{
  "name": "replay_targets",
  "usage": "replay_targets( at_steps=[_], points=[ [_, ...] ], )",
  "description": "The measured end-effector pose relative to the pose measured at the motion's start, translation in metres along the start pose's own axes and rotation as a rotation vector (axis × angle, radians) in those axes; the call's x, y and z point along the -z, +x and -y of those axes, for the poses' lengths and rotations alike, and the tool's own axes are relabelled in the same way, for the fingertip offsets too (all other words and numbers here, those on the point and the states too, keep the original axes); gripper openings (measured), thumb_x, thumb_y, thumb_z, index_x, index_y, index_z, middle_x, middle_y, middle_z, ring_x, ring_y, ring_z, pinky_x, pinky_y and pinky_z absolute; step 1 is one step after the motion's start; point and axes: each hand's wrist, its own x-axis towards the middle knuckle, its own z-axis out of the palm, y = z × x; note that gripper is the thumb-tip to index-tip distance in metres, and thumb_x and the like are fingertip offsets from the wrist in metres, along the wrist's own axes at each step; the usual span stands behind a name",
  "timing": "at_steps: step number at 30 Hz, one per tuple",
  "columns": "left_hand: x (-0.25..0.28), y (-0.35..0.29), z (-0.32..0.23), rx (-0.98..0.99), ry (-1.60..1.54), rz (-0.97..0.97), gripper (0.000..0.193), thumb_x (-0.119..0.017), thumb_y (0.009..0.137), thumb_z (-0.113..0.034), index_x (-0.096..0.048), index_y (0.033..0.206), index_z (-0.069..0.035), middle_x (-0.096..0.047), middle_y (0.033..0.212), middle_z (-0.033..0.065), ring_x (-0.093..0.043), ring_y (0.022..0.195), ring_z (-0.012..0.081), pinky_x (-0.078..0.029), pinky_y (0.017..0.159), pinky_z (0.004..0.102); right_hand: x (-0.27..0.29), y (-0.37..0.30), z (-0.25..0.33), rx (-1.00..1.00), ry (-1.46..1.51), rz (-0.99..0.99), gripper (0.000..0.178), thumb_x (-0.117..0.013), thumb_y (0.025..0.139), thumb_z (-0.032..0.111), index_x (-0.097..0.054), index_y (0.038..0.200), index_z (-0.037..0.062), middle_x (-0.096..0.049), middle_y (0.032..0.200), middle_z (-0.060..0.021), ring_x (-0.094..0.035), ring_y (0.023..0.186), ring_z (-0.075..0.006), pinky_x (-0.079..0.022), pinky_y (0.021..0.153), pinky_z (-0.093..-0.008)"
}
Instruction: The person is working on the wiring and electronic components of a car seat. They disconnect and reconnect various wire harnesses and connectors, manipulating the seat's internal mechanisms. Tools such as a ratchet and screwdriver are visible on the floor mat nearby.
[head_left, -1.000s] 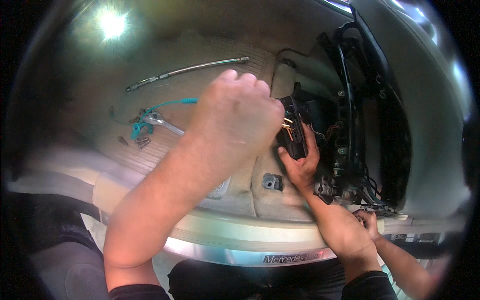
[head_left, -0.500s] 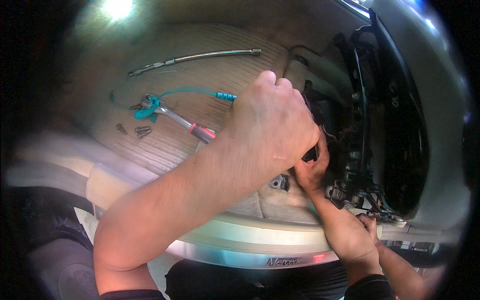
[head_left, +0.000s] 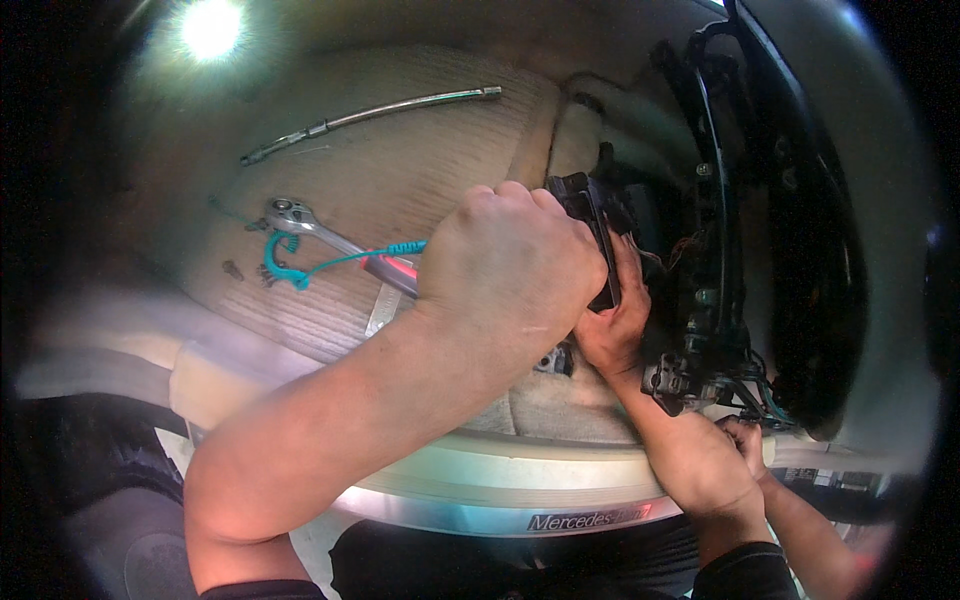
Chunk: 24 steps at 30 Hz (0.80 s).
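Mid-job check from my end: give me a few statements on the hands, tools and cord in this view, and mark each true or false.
1. The right hand holds the black block. True.
2. The ratchet lies on the metal sill. False: it lies on the ribbed carpet.
3. The teal cord crosses the ratchet. True.
4. The left hand shows its palm. False: its back shows.
5. Another person's hand shows at lower right. True.

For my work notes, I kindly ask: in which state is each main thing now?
Left hand: closed, inside hidden.
Right hand: gripping the black module.
Black module: held, partly hidden.
Ratchet: lying on carpet, handle partly covered.
Teal cord: partly coiled, crossing the ratchet.
Metal bar: lying apart on carpet.
Light: lit.
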Motion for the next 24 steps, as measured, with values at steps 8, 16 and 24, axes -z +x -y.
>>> replay_targets(
  at_steps=[8,16,24],
  points=[
    [-0.005,0.011,0.015,-0.090,-0.007,-0.074,0.014,-0.060,0.086,-0.020,-0.072,0.084,-0.012,-0.068,0.080,0.0071,-0.070,0.082,0.0231,-0.055,0.070,0.0363,0.001,0.006,0.002,-0.106,0.081,0.024,0.072,-0.081,0.072,0.009,-0.053,0.138,-0.0004,-0.059,0.134,-0.0228,-0.054,0.130,-0.0379,-0.039,0.113,-0.0436],
    [0.022,-0.018,0.042,-0.225,-0.157,-0.298,0.015,-0.059,0.087,-0.018,-0.071,0.084,-0.009,-0.067,0.078,0.0092,-0.070,0.083,0.0265,-0.055,0.072,0.0362,0.008,0.004,-0.005,-0.088,0.174,0.026,0.074,-0.078,0.074,0.006,-0.049,0.142,-0.0021,-0.058,0.136,-0.0213,-0.054,0.130,-0.0329,-0.037,0.114,-0.0410],
    [0.024,-0.007,0.017,-0.074,-0.180,0.086,0.014,-0.060,0.085,-0.015,-0.072,0.086,-0.008,-0.069,0.083,0.0104,-0.070,0.084,0.0262,-0.057,0.072,0.0387,0.008,0.006,-0.003,-0.069,0.170,0.016,0.075,-0.079,0.072,0.008,-0.050,0.140,-0.0030,-0.058,0.134,-0.0223,-0.054,0.129,-0.0367,-0.037,0.115,-0.0424]
  ],
)
